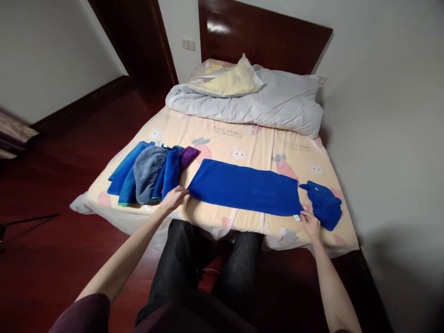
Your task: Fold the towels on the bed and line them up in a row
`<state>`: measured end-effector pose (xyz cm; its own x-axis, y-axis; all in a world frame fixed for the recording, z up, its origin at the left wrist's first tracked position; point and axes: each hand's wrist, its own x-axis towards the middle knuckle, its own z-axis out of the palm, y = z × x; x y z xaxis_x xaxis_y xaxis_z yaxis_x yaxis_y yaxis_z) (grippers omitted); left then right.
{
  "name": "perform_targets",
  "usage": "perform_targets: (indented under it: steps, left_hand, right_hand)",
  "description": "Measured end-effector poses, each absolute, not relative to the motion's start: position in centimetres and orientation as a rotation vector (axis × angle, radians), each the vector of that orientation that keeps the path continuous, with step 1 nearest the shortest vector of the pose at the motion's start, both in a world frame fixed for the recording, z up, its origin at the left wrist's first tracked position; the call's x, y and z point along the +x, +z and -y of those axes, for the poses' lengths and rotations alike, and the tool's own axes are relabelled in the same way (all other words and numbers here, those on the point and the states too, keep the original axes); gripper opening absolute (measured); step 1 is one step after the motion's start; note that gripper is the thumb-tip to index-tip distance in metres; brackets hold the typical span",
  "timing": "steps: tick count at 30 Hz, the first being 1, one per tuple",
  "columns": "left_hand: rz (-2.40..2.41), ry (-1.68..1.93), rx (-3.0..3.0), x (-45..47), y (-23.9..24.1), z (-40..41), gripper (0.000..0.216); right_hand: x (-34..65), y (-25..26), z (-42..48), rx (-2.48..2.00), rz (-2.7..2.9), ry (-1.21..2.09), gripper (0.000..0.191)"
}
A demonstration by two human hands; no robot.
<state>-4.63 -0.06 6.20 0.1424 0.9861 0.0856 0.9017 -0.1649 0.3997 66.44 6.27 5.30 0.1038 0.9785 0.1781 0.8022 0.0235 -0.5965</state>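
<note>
- Pinching the blue towel (244,187) at both near corners, left hand (174,198) and right hand (310,224) have fingers closed on its ends; it lies flat across the bed (249,143).
- Keeping the edge taut and level should help it lie square.
- Folded towels (149,173) sit left, a crumpled blue cloth (324,203) right; grey duvet (249,104), dark wood floor (52,185).

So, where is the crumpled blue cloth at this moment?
In the head view, the crumpled blue cloth lies on the bed at the right, beside the flat blue towel, just beyond the right hand.
</note>
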Motion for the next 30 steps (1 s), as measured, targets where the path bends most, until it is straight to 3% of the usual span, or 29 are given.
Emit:
perform_targets:
  steps: [3,7,17,23,26,30]
  left_hand:
    - [-1.783,0.216,2.398,-3.3,5.2,1.1,0.036]
    - [-1.752,0.055,2.505,-1.7,4.5,0.8,0.037]
    - [-1.769,-0.016,2.43,-3.7,4.8,3.7,0.049]
    - [-1.851,-0.098,2.331,-2.0,4.5,5.7,0.042]
    - [-1.881,0.059,2.31,0.7,5.6,3.3,0.037]
    - [-1.898,0.485,2.273,5.8,6.1,-1.6,0.046]
  right_hand:
    - [66.2,4.5,-4.9,-1.851,2.05,0.208,0.023]
    - [65.4,4.5,-4.3,-1.877,2.355,0.102,0.033]
    - [66.6,5.5,-3.1,-2.005,2.376,0.216,0.044]
    - [65.0,8.1,-3.2,-2.243,2.332,0.437,0.04]
    - [60.8,9.5,-5.3,-2.231,2.317,0.449,0.046]
    - [49.7,10.6,-8.2,-1.706,2.289,0.417,0.049]
